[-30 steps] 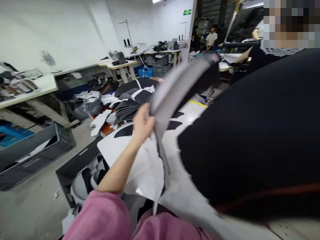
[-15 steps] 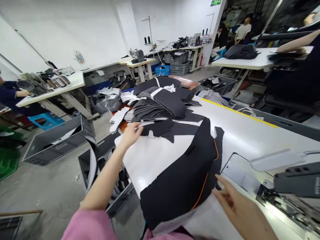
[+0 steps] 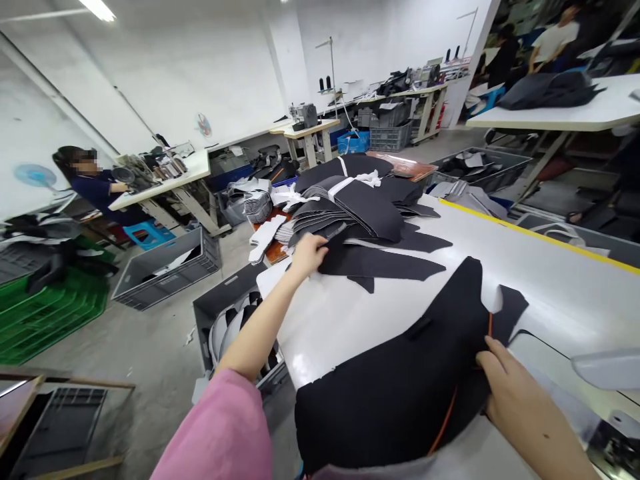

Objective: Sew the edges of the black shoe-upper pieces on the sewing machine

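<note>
Panel [image 3: 380, 380] left of the right fingers [image 3: 496, 353], which pinch its piped side, looks light and floppy, so edge-grab imo; left fingers [image 3: 315, 248] curl nearly closed at a dark strip [image 3: 383, 263], grip unclear.

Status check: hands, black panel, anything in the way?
Left hand on dark strip; right hand on orange-trimmed black panel. Panel lies on white table. Tied dark stack beyond strip, apart from panel.

The fabric panel [image 3: 390, 380] is pretty much all black, broken up by orange piping [image 3: 446, 420]; the white desk [image 3: 320, 320] is edged with a yellow strip [image 3: 540, 236], and the sleeve's [image 3: 225, 427] coloured plain pink.
</note>
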{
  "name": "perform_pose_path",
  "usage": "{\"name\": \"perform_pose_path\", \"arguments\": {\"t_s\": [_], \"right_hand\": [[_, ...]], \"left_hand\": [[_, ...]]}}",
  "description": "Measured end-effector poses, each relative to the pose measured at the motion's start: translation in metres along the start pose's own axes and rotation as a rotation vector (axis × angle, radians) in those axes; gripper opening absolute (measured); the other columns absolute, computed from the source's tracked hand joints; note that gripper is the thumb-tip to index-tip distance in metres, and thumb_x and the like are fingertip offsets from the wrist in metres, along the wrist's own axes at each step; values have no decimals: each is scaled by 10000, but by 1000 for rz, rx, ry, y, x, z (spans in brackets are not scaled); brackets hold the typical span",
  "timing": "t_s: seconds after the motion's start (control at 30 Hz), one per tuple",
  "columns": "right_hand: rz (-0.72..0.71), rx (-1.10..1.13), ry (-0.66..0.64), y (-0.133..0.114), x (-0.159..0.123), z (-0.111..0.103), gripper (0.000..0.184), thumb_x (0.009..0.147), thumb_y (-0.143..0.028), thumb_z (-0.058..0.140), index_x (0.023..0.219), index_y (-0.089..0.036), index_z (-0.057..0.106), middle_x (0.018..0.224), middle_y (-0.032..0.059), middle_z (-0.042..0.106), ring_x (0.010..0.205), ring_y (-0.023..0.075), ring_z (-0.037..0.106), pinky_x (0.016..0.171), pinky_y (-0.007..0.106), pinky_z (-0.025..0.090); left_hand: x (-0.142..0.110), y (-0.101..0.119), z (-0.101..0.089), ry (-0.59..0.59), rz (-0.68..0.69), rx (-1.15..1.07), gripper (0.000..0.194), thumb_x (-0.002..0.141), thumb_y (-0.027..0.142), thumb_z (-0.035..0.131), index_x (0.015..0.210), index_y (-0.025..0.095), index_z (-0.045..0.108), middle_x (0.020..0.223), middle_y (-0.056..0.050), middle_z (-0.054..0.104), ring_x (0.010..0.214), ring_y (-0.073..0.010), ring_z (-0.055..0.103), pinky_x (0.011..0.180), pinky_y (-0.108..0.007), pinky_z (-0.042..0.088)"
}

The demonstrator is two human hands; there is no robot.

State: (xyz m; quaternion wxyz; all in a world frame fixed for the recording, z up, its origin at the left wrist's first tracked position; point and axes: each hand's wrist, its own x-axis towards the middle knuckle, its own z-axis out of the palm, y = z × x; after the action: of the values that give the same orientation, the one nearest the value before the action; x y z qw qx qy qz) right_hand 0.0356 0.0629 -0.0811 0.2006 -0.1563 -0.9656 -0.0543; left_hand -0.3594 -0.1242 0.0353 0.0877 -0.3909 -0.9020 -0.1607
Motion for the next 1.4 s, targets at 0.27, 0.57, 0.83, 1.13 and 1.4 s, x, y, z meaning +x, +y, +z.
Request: {"name": "perform_pose_path", "arguments": {"t_s": [0.27, 0.57, 0.83, 1.13, 1.4], "right_hand": [[77, -47, 25, -15, 12, -8, 597, 641, -10, 447, 1236, -50, 452, 1032, 150, 576, 904, 269, 571, 814, 387, 494], [157, -115, -44, -32, 11, -21, 433, 753, -40, 469, 1175, -45, 568, 1336, 263, 404, 1243, 355, 411, 984, 454, 403], [234, -21, -85, -54, -39, -48, 331, 808, -60, 464, 1088, -122, 631, 1230, 177, 556, 1188, 297, 477, 1059, 505, 316], [393, 20, -102, -62, -33, -50, 419, 840, -48, 403, 1241, -28, 522, 1235, 216, 524, 1256, 342, 398, 1045, 506, 344], [412, 228, -194, -67, -85, -80, 387, 870, -111, 422, 1244, -163, 504, 1369, 172, 423, 1356, 283, 261, 1088, 598, 193]], "left_hand": [[50, -50, -79, 408, -22, 237, 252, 850, 242, 510, 1064, 163, 619, 1065, -111, 565, 1038, -263, 522, 893, -366, 400], [29, 107, 75, -218, 427, 47, 341, 890, 385, 504, 1127, 155, 586, 1117, -88, 600, 1038, -208, 550, 878, -292, 434], [38, 134, 69, -217, 497, 142, 383, 814, 354, 633, 1106, 118, 559, 1035, -99, 574, 982, -223, 544, 836, -295, 443], [-74, 255, 46, -243, 1044, 90, 519, 863, 114, 393, 1357, 276, 378, 1287, -62, 487, 937, -189, 573, 685, -281, 485], [-135, 287, 63, -595, 1318, -75, 549, 737, 67, 453, 1283, 121, 463, 1372, -124, 454, 1213, -264, 434, 970, -397, 467]]}}
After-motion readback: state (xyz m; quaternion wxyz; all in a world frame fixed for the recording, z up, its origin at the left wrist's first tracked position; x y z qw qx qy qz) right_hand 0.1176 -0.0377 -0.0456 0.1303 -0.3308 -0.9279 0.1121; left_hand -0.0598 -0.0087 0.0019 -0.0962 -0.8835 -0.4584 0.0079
